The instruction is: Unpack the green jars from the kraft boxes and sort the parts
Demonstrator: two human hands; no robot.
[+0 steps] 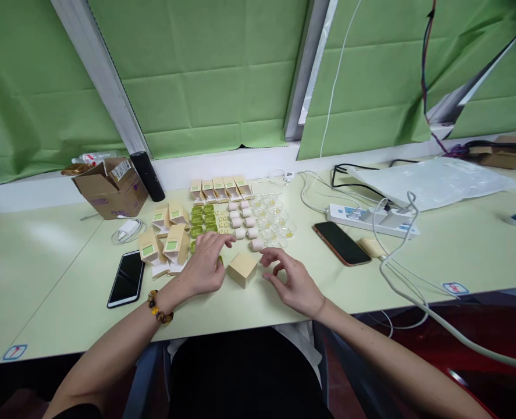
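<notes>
A small closed tan cardboard box (242,269) sits on the table between my hands. My left hand (205,262), wearing a beaded bracelet (156,308), hovers just left of it, fingers stretched forward and thumb apart. A bit of green shows by that thumb; whether the hand touches it I cannot tell. To the right of the box is my right hand (292,282), its fingers loosely curved and apart, with nothing between them. Beyond my hands are rows of green trays (196,220), small yellowish pieces (223,223), pale pink cylinders (236,223) and clear plastic cups (264,224).
Open tan boxes with green windows stand at the left (177,241) and back (218,189). Phones lie left (127,279) and right (342,243). A power strip (371,220) with loose cables is at right; a cardboard carton (113,189) and black cylinder (147,176) are back left.
</notes>
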